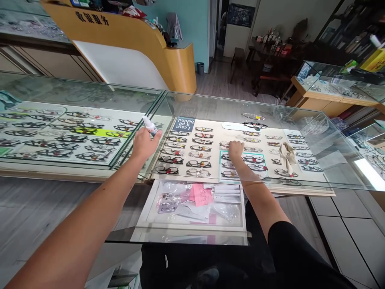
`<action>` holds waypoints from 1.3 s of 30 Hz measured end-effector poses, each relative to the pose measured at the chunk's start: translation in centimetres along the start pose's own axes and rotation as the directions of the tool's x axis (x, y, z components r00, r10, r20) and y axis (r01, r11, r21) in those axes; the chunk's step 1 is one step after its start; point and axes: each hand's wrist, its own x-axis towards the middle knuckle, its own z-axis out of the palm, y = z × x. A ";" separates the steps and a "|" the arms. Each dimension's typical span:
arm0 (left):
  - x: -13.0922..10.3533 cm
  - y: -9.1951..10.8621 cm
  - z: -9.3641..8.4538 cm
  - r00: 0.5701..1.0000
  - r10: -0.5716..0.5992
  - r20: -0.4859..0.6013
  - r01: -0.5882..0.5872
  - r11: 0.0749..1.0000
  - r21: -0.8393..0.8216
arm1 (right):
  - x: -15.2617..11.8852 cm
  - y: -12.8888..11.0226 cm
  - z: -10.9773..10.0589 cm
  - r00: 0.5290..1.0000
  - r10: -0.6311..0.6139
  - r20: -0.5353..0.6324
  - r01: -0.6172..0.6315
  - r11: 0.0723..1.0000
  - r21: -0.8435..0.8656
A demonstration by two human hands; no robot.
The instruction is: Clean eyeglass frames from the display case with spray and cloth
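Observation:
My left hand is closed round a small white bottle with print on its side. The bottle tilts up and to the left, near the seam between two glass display cases. Over the right-hand case, my right hand is curled with its knuckles up, above the rows of eyeglasses. What its fingers hold, if anything, is hidden beneath the hand. A teal-edged card with more eyeglasses lies just below this hand. A crumpled beige cloth lies farther to the right.
A pulled-out white drawer in front of me holds plastic packets, papers and a pink slip. The left glass case displays more eyeglasses. Behind stand a curved yellow counter and a wooden stool. Another display case stands back right.

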 end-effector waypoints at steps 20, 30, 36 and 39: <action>0.4 0.3 0.2 1.000 -0.016 -0.015 0.016 1.000 -0.027 | -22.3 -0.3 -11.4 0.732 -0.597 0.330 0.487 0.796 0.361; 0.6 0.4 0.3 1.000 -0.029 -0.004 0.029 1.000 0.007 | -7.2 7.6 -20.8 0.994 -0.107 -0.033 0.109 0.991 0.080; 0.7 0.2 0.3 1.000 -0.027 -0.010 0.027 1.000 0.011 | -0.6 10.5 -18.1 0.999 0.049 0.000 -0.049 0.998 0.039; 0.7 0.2 0.3 1.000 -0.023 0.000 0.023 1.000 0.018 | 0.0 10.9 -17.2 0.996 0.086 0.010 -0.086 0.995 0.041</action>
